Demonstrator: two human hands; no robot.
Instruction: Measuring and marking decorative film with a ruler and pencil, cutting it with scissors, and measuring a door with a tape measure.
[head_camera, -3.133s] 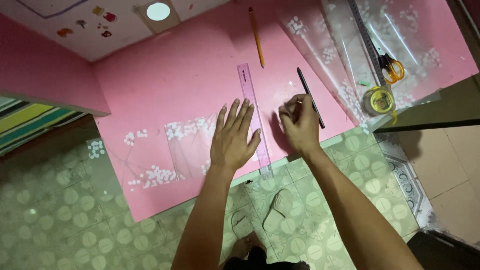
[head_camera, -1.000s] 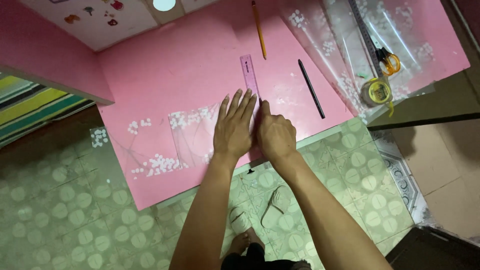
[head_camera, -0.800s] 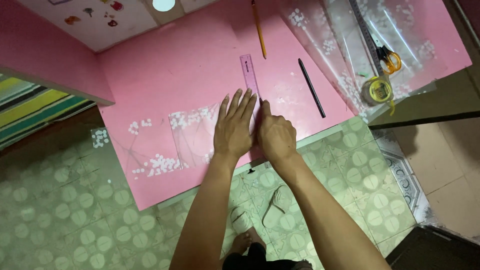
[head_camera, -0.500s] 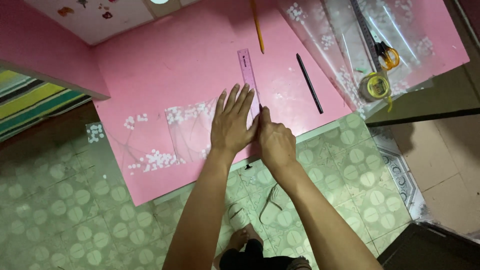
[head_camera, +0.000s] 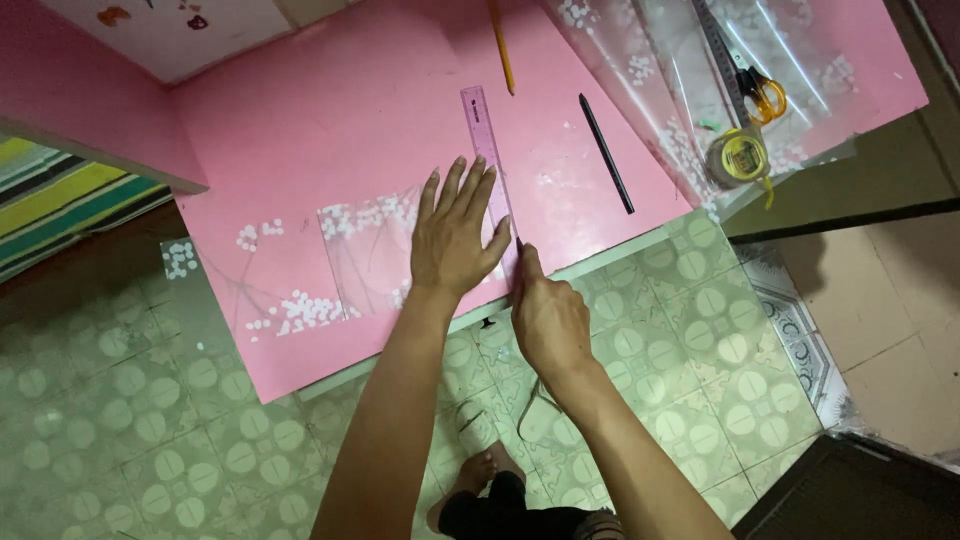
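Beside the purple ruler (head_camera: 487, 160) on the pink bench (head_camera: 330, 120): left hand (head_camera: 455, 240) pressed flat, grip apart, pinning ruler and clear flowered sheet (head_camera: 345, 250). Right hand (head_camera: 545, 315) closed on something hidden at the ruler's near end. Likely mid-cut; next calls for steady pressure.

my desk (head_camera: 300, 120): matt pink, smooth | ruler (head_camera: 487, 150): translucent pink plastic | film sheet (head_camera: 370, 250): clear glossy plastic, white-flecked | pen (head_camera: 606, 153): matt black | floor (head_camera: 120, 440): patterned tile

We note: both forearms bare, no sleeves, no rings/watch on left hand (head_camera: 455, 240) or right hand (head_camera: 548, 318); dark shorts.
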